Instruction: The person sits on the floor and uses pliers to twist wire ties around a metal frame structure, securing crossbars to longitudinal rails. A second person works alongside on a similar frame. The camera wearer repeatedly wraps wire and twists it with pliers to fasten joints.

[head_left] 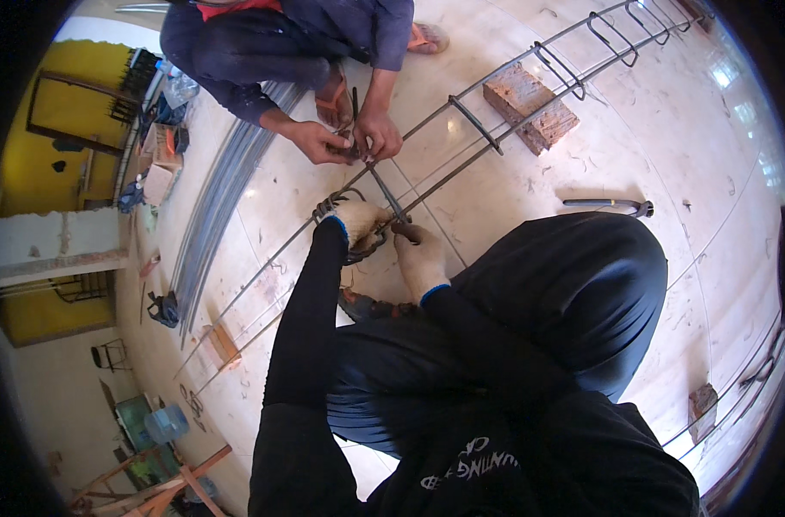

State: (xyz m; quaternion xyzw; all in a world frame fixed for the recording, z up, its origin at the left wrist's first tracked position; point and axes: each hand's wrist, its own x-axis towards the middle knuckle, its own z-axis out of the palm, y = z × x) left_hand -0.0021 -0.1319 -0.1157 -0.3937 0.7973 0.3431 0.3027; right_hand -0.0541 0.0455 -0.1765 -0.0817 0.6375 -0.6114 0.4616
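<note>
presently: a stirrup (384,189) under fixing on a steel cage (475,125)

the cage lies slantwise over the tiled floor (539,191), propped on a brick (507,96) toward the upper right. the stirrup spans its two long bars, between the wearer and a co-worker's hands (319,141). the right grip (421,258), gloved, is closed on a dark piece (404,231) at the near bar (454,177); its kind cannot be told. the left grip (364,221), also gloved, is curled beside the same joint, a stack of loops (322,209) about it; whether it holds stirrup or loop cannot be told. the co-worker's hands meet at the far bar (417,131), around a slim dark tool (355,100). the step in hand is judged to be securing the stirrup's ends; the next move seems to call for holding it square while each joint is tightened. pincers (606,203) lie apart, to the right.
</note>
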